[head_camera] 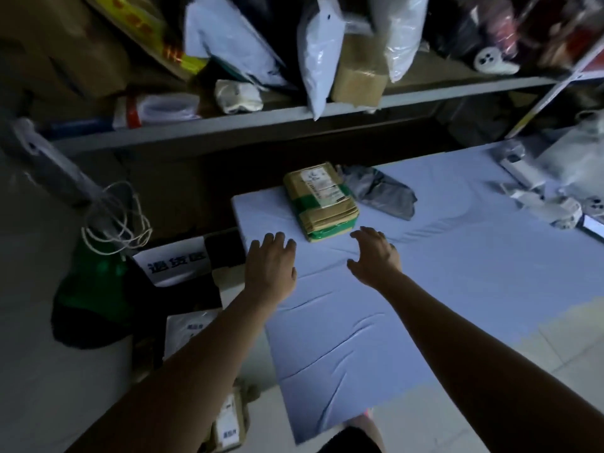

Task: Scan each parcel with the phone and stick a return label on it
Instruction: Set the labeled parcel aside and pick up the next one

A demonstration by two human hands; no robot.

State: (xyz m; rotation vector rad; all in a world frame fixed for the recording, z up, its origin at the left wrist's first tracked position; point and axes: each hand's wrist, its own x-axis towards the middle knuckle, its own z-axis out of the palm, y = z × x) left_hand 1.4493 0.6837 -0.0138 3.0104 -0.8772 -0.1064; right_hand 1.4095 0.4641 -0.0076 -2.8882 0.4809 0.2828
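Note:
A brown cardboard parcel (322,199) with green tape and a white shipping label lies at the far left of the table, which is covered with a light blue cloth (425,289). Behind it to the right lies a crumpled grey poly-bag parcel (382,191). My left hand (271,261) hovers just left of and below the brown parcel, fingers relaxed, holding nothing. My right hand (376,253) is spread open just right of and below the same parcel, apart from it. A phone's lit edge (593,227) shows at the table's far right.
A metal shelf (294,116) behind the table holds white poly bags, a brown box and other parcels. On the floor to the left are a green bag (94,289), a sign with blue characters (176,264) and labelled parcels (189,331). White packages and devices crowd the table's right end.

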